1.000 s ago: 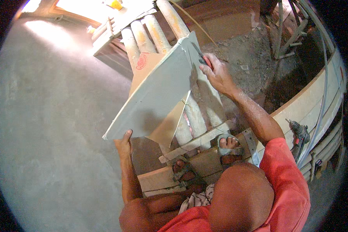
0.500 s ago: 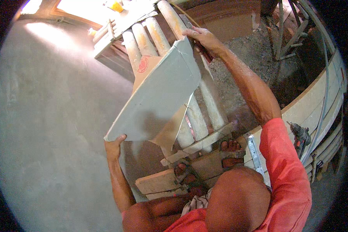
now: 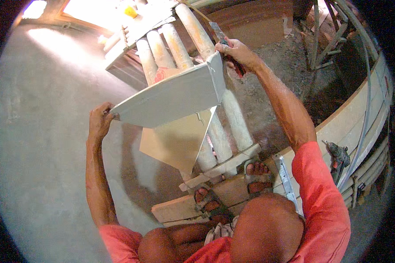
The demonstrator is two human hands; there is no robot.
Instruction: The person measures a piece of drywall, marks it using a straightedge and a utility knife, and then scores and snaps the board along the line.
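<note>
Grey board (image 3: 171, 98) held aloft over pale posts (image 3: 224, 127), long axis left-right; left hand (image 3: 100, 122) clamps near corner, right hand (image 3: 239, 55) grips far edge plus blade tool (image 3: 219, 33)

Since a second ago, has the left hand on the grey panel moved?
Yes. The left hand, gripping the lower end of the grey panel, has swung outward to the person's left and up, away from the wooden planks underfoot and onto the concrete floor side.

Bare floor (image 3: 44, 144) lies open leftward (white posts (image 3: 162, 48) crowd the board's (image 3: 171, 96) underside).
</note>
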